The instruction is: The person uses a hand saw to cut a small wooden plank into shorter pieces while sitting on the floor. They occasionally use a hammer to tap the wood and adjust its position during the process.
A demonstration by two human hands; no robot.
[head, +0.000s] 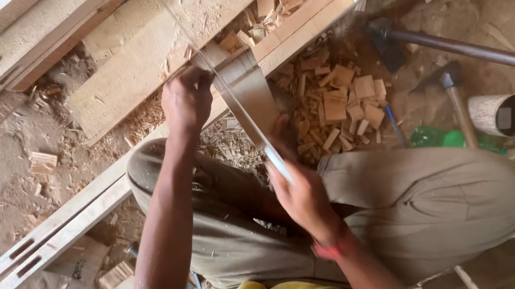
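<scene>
A long thin metal ruler [236, 104] runs diagonally across a pale wooden beam [94, 205] that has mortise slots cut near its lower end. My left hand [187, 98] is curled over the ruler where it crosses the beam, beside a small wooden block [254, 94]. My right hand [301, 194], with a red thread at the wrist, grips the ruler's near end above my bent knees. The ruler's far end reaches over the planks at the upper left.
Wood chips [337, 102] are heaped right of the beam. A hammer [456, 92], a dark-handled axe [386, 38], a hollow wooden cup [503, 113] and a green object [446, 137] lie at the upper right. Stacked planks [22, 4] fill the upper left.
</scene>
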